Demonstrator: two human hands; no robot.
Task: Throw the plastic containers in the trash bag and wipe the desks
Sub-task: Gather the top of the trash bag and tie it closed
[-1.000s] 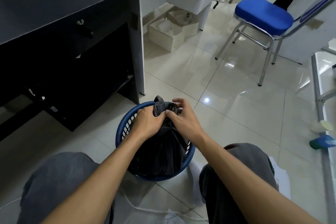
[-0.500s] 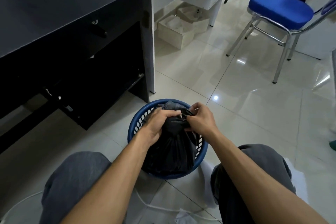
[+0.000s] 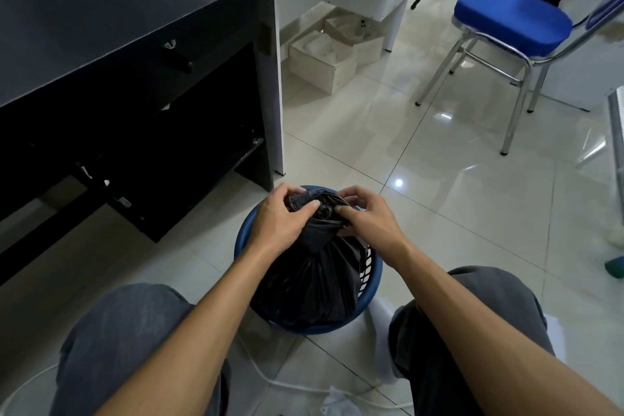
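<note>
Two hands, left hand (image 3: 282, 219) and right hand (image 3: 366, 218), fingers curled pinching the gathered neck of a crinkled black plastic trash bag (image 3: 317, 280); round blue lattice-walled basket (image 3: 373, 275); glossy tiled floor (image 3: 456, 199).

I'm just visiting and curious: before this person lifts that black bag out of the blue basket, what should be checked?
1. Left hand grip on the trash bag neck: ok, fingers curled round it.
2. Right hand grip: ok, pinching the gathered plastic.
3. Knot finished: cannot tell.
4. Bag seated inside the blue basket: ok.
5. Floor by the knees: not ok, a white cable lies loose there.
</note>
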